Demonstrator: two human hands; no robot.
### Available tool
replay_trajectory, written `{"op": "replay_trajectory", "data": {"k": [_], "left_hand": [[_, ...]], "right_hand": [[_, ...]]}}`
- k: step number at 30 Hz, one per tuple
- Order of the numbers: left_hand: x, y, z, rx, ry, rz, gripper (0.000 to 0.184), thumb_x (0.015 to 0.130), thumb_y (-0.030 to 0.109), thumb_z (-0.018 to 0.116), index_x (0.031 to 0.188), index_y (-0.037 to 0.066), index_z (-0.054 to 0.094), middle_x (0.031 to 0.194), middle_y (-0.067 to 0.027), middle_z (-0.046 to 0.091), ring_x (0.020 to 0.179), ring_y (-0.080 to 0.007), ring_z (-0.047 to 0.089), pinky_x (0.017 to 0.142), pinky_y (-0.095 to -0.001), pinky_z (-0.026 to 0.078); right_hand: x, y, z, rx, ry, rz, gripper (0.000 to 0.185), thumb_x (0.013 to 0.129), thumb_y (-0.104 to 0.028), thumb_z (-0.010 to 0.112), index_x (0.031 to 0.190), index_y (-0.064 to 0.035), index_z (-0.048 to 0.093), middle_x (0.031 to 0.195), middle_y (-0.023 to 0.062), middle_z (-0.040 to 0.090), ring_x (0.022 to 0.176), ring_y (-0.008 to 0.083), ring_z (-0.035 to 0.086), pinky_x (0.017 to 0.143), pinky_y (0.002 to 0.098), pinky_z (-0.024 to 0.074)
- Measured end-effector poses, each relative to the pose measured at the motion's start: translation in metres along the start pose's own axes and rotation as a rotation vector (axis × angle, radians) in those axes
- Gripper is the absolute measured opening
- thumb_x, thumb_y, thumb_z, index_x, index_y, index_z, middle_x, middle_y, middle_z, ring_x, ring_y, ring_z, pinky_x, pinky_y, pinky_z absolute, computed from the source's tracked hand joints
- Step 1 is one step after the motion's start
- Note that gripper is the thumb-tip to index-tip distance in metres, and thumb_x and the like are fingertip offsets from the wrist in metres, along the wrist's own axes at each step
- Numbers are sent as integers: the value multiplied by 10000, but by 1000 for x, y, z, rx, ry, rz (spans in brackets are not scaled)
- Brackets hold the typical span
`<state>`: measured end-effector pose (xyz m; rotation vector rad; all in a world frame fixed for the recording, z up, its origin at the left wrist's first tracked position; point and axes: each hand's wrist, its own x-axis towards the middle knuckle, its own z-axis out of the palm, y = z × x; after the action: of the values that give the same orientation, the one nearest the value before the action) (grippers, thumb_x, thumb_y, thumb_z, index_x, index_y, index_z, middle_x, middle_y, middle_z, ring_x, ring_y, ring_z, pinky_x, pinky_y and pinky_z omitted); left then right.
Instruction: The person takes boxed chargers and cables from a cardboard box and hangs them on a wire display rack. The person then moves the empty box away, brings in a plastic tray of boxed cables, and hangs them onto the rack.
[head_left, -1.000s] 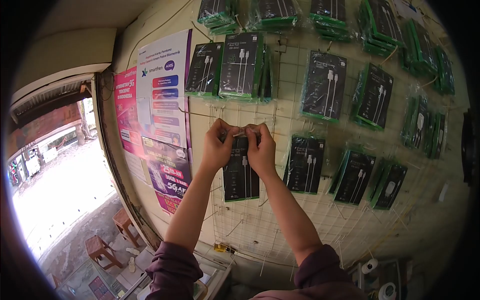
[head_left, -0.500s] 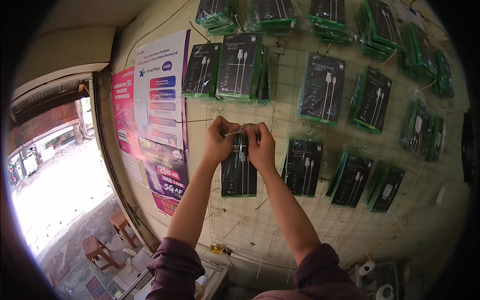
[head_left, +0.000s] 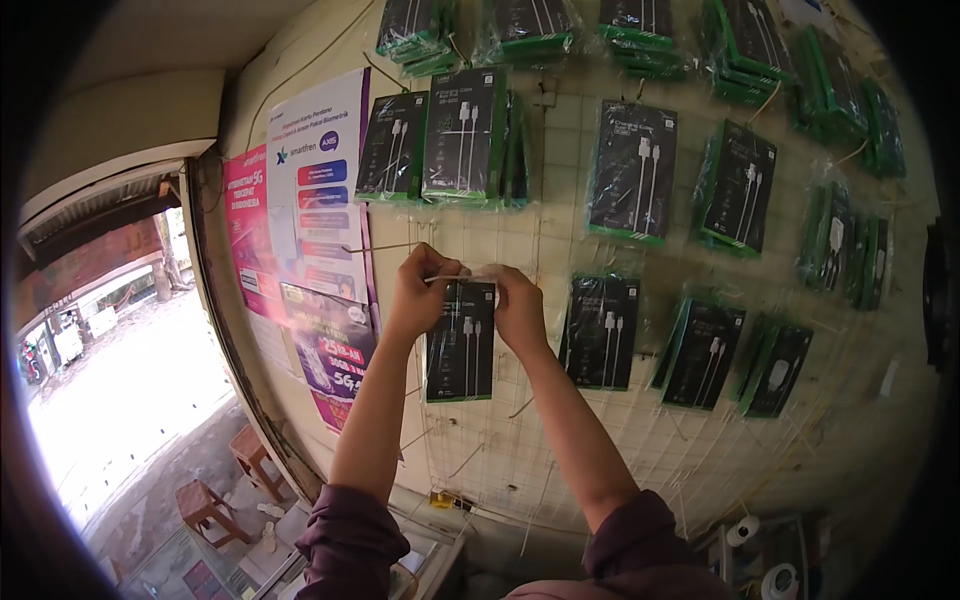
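Observation:
A black and green charging cable pack [head_left: 460, 345] hangs upright at the middle of the wall grid, its front showing two white cable plugs. A thin wire hook [head_left: 448, 278] crosses its top edge. My left hand [head_left: 416, 292] is closed in a pinch at the hook, near its free end, at the pack's upper left. My right hand [head_left: 518, 308] is closed at the pack's upper right corner, pinching the clear plastic at its top. The exact fingertip contact is partly hidden.
More cable packs [head_left: 633, 170] hang above and to the right on the wire grid [head_left: 560, 450]. Another bare hook [head_left: 385, 247] sticks out left of my hands. Posters [head_left: 315, 180] cover the wall beside a doorway; stools [head_left: 205, 510] stand below left.
My left hand has moved slightly left and down, apart from my right hand. More of the pack's front shows between them, and it hangs slightly lower left. The view has shifted a little.

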<state>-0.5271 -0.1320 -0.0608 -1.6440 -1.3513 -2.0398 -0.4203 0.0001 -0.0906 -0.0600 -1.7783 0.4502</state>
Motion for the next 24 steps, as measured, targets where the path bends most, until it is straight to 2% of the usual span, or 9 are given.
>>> {"op": "replay_trajectory", "data": {"k": [2,4,8,10,13,15,19,21,24], "left_hand": [[-3,-1,-4,-10,-30,-27,158,933,69,647,865,4,521,830,-119,704,798,-150,664,730,-296,519],[-7,1,-9,-19,-56,-52,153,934,63,643,866,3,520,835,-119,704,807,-150,667,731,-294,521],[-12,3,-15,-80,-85,-89,157,940,73,642,870,7,518,869,-122,704,811,-142,660,734,-272,520],[-13,4,-16,-125,-87,-102,168,946,89,641,867,11,516,885,-126,703,808,-134,652,733,-257,518],[-15,4,-15,-280,-102,-115,148,929,88,662,897,-5,552,909,-117,710,847,-148,657,757,-288,516],[-16,3,-14,-68,-109,-107,178,919,135,686,951,-15,595,989,-110,711,933,-167,649,792,-325,520],[-11,-11,-14,32,-74,-24,217,899,175,710,1011,6,632,1062,-115,686,972,-205,640,819,-349,512],[-13,-9,-8,228,98,-35,243,884,165,712,1071,36,628,1129,-144,636,975,-252,636,842,-350,499],[-19,-4,-1,321,167,-7,273,877,148,707,1117,52,617,1140,-144,607,991,-279,630,854,-346,492]], "right_hand": [[-3,-3,-2,-93,-55,-52,233,851,70,550,1032,-24,665,983,185,668,906,385,656,764,417,520],[-11,-12,-4,-206,12,-72,161,837,49,591,971,-17,650,955,173,647,858,381,643,723,439,511],[-14,-7,-4,-168,-73,-62,113,830,32,618,933,-10,634,965,171,643,851,370,643,714,438,508],[-17,-9,-4,-61,-53,-69,133,822,48,613,937,-14,638,947,168,644,847,373,647,705,430,511],[-20,-13,-1,-24,43,-157,159,801,77,611,934,-8,634,930,163,647,830,377,648,692,423,515],[-18,-14,0,-12,87,-177,174,790,89,613,934,-7,634,926,158,652,827,373,650,690,416,518],[-15,-11,4,24,189,-235,201,768,102,627,934,-10,636,928,138,667,830,355,664,693,398,529],[-12,-7,8,18,199,-242,207,769,97,636,943,-14,641,933,134,671,832,349,669,695,392,533],[-4,2,14,8,213,-251,219,773,89,648,964,-21,648,941,131,676,834,343,676,697,386,540]]}}
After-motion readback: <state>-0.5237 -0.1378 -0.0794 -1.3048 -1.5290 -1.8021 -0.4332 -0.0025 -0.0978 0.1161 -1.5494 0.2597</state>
